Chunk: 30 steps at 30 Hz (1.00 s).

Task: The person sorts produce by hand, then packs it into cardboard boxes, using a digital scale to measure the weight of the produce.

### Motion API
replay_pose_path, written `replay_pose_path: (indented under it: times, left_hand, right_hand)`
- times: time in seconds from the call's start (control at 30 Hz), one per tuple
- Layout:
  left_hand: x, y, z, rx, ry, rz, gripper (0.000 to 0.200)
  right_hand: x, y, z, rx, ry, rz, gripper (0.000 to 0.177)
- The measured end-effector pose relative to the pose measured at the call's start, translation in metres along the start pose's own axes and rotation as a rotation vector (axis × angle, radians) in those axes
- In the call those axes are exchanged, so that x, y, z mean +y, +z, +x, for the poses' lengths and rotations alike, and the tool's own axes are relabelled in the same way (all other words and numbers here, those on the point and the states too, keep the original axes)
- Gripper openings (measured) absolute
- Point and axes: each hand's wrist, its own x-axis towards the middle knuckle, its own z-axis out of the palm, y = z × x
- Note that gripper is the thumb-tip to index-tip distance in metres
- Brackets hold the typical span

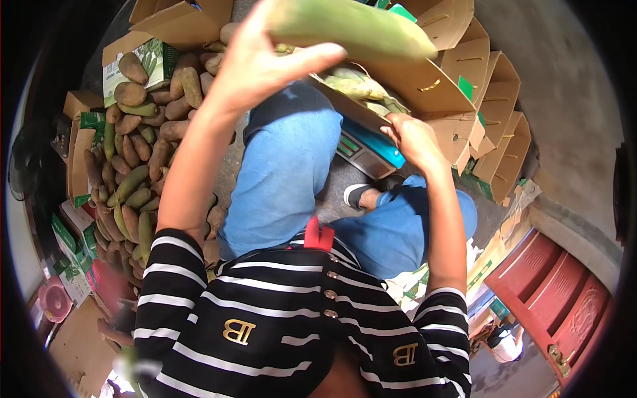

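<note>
A long pale green gourd-like vegetable [352,30] is raised over an open cardboard box [424,83], slightly blurred. My left hand [259,66] holds its left end, thumb stretched beneath it. Several wrapped, pale green vegetables [355,85] lie inside the box. My right hand [411,136] is at the box's near edge, fingers bent and pressed against the cardboard corner. Under the box is a blue scale [371,151] with a display panel, partly hidden by the box.
A big pile of brown and green vegetables [142,152] lies on the left. Open empty cartons [501,99] stand in a row at the right. My bent knees flank the scale. A red door [557,298] and a person [505,343] appear at lower right.
</note>
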Motion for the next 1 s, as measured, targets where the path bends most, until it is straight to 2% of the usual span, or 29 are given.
replay_pose_path:
  times: [0.03,0.07,0.13,0.17,0.2,0.23,0.3,0.37,0.4,0.47,0.6,0.63,0.73,0.83,0.93,1.0]
  left_hand:
    - [-0.006,0.011,0.002,-0.030,-0.087,-0.235,0.065]
    - [-0.024,0.006,0.001,-0.063,-0.046,-0.056,0.067]
    - [-0.035,0.004,-0.009,0.067,-0.348,-0.209,0.062]
    - [-0.038,-0.003,-0.016,0.130,-0.373,-0.042,0.049]
    - [-0.072,-0.021,-0.029,0.112,-0.270,0.169,0.044]
    - [-0.086,-0.037,-0.045,0.071,-0.296,0.340,0.043]
    - [-0.117,-0.071,-0.079,-0.005,-0.312,0.577,0.039]
    - [-0.136,-0.099,-0.118,-0.029,-0.464,0.694,0.039]
    - [-0.151,-0.115,-0.140,-0.032,-0.506,0.772,0.039]
    - [-0.185,-0.150,-0.189,-0.161,-0.804,0.932,0.041]
    - [-0.228,-0.191,-0.309,-0.355,-0.986,1.158,0.039]
    - [-0.237,-0.199,-0.344,-0.417,-1.100,1.168,0.041]
    - [-0.217,-0.198,-0.391,-0.706,-1.529,1.143,0.045]
    - [-0.188,-0.196,-0.430,-0.710,-1.557,1.009,0.055]
    - [-0.177,-0.179,-0.443,-0.565,-1.617,1.182,0.068]
    - [-0.171,-0.166,-0.434,-0.633,-1.642,1.202,0.071]
  right_hand:
    - [0.001,0.000,0.000,0.006,0.007,-0.007,0.020]
    - [0.003,0.002,0.000,0.009,0.014,-0.012,0.021]
    - [-0.004,-0.004,-0.002,-0.033,0.016,-0.050,0.022]
    - [-0.003,-0.003,-0.002,-0.007,0.000,-0.043,0.023]
    - [0.002,0.003,-0.001,0.015,-0.027,-0.028,0.023]
    - [0.012,0.013,-0.001,0.048,0.010,0.118,0.022]
    - [0.007,0.014,0.002,0.032,0.050,0.112,0.019]
    - [-0.004,0.000,-0.002,0.030,0.021,-0.096,0.018]
    - [-0.004,0.002,-0.003,0.041,-0.008,-0.092,0.018]
    - [-0.001,0.004,-0.004,0.064,-0.061,-0.092,0.018]
    - [-0.008,-0.003,-0.002,0.031,-0.020,-0.098,0.017]
    - [-0.011,-0.005,-0.002,0.017,-0.005,-0.080,0.019]
    - [-0.011,-0.003,-0.002,0.053,-0.004,-0.080,0.022]
    - [-0.015,-0.007,-0.001,-0.014,0.043,-0.096,0.026]
    - [-0.015,-0.006,0.001,-0.040,0.061,-0.111,0.028]
    - [-0.014,-0.005,0.001,-0.048,0.059,-0.116,0.029]
